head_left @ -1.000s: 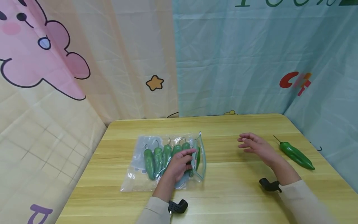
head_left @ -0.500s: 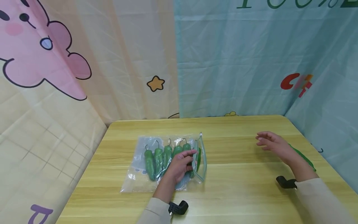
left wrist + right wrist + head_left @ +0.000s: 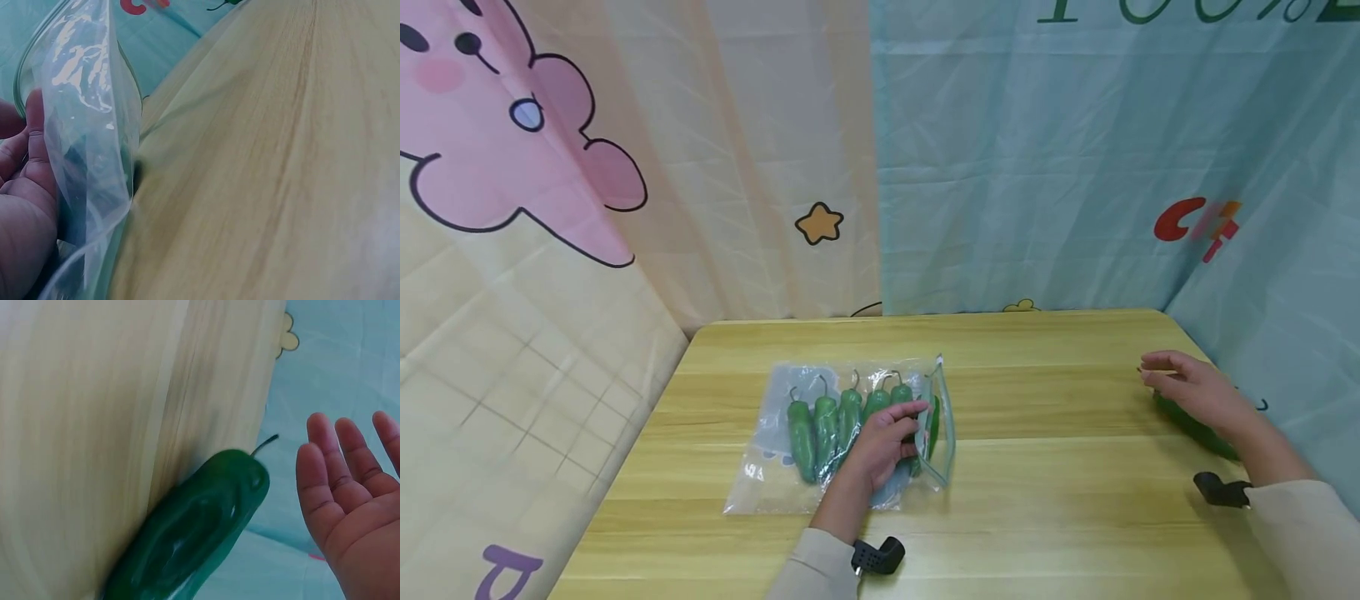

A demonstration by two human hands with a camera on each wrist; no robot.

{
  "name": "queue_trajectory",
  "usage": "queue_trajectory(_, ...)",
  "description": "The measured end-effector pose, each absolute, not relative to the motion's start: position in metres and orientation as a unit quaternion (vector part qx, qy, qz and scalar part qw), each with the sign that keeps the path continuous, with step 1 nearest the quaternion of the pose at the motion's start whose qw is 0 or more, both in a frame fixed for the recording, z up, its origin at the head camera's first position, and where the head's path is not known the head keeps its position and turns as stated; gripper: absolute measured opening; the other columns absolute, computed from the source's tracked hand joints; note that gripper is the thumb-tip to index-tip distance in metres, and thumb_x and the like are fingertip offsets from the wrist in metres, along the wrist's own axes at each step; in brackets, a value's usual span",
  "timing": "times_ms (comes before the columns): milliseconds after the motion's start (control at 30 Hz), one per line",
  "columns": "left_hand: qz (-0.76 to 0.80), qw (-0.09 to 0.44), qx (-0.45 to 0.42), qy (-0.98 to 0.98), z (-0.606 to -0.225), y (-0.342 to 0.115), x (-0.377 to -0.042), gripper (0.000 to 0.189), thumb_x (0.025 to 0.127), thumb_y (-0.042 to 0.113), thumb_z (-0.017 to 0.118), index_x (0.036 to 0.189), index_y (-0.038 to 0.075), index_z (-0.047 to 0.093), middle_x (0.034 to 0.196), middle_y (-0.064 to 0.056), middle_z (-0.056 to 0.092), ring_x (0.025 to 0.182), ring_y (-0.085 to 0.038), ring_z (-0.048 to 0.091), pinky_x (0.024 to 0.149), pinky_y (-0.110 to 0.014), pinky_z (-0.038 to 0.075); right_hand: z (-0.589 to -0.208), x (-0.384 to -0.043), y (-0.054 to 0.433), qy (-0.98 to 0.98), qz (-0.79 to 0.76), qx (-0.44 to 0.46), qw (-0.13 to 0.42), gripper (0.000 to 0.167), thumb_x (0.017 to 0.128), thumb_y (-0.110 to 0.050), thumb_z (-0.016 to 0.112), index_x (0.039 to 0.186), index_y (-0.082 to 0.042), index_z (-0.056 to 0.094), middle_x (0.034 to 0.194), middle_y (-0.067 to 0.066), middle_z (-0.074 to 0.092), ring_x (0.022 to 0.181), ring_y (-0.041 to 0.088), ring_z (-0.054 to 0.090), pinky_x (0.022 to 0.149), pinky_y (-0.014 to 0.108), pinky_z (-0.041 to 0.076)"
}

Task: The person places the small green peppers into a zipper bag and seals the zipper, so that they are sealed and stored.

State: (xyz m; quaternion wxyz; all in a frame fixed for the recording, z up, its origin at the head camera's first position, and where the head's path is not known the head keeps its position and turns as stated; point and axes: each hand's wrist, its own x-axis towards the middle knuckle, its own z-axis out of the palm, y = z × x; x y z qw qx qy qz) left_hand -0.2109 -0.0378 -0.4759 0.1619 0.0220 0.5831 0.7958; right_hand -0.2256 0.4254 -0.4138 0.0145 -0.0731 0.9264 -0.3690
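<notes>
A clear zip bag (image 3: 752,492) lies on the table with several green peppers (image 3: 801,442) side by side in it. Its mouth gapes to the right. My left hand (image 3: 880,446) pinches the upper layer near that mouth; the left wrist view shows the clear film (image 3: 84,94) at its fingertips. One loose green pepper (image 3: 1195,429) lies at the table's right side, partly covered by my right hand (image 3: 1206,400). That hand hovers above it with relaxed fingers and holds nothing. In the right wrist view the pepper (image 3: 194,519) is apart from the fingers.
The wooden table (image 3: 1037,517) stretches between the bag and the loose pepper. Printed curtains (image 3: 1015,167) hang behind the table and along its sides. Each wrist wears a small black device (image 3: 880,554).
My right hand has moved right across the table to a place above the loose pepper. My left hand and the bag have stayed where they were.
</notes>
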Motion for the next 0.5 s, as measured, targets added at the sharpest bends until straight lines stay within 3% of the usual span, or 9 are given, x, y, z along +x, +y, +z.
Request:
queue_trajectory(367, 0.793, 0.165, 0.012, 0.586, -0.477, -0.039, -0.211, 0.034, 0.092, -0.001, 0.055, 0.125, -0.001, 0.065, 0.123, -0.010, 0.061, 0.081, -0.016, 0.064, 0.066, -0.025, 0.054, -0.415, -0.214, 0.457, 0.942, -0.332, -0.047, 0.002, 0.059, 0.104, -0.033, 0.049, 0.140, 0.012, 0.038, 0.137, 0.035, 0.042, 0.094, -0.022, 0.031, 0.067, 0.011, 0.041)
queue_trajectory(433, 0.792, 0.165, 0.013, 0.588, -0.478, -0.039, -0.212, 0.034, 0.092, -0.001, 0.055, 0.125, -0.001, 0.065, 0.123, -0.010, 0.061, 0.082, -0.016, 0.064, 0.066, -0.025, 0.054, -0.416, -0.212, 0.463, 0.944, -0.327, -0.041, 0.011, 0.061, 0.104, -0.034, 0.049, 0.141, 0.012, 0.036, 0.138, 0.035, 0.041, 0.095, -0.020, 0.032, 0.067, 0.012, 0.041)
queue_trajectory(500, 0.792, 0.165, 0.013, 0.588, -0.478, -0.038, -0.212, 0.034, 0.092, -0.001, 0.055, 0.125, -0.001, 0.065, 0.123, -0.010, 0.061, 0.082, -0.016, 0.064, 0.066, -0.025, 0.054, -0.417, -0.210, 0.468, 0.947, -0.318, -0.041, 0.020, 0.062, 0.104, -0.034, 0.049, 0.142, 0.013, 0.035, 0.139, 0.036, 0.040, 0.101, -0.009, 0.042, 0.067, 0.013, 0.043)
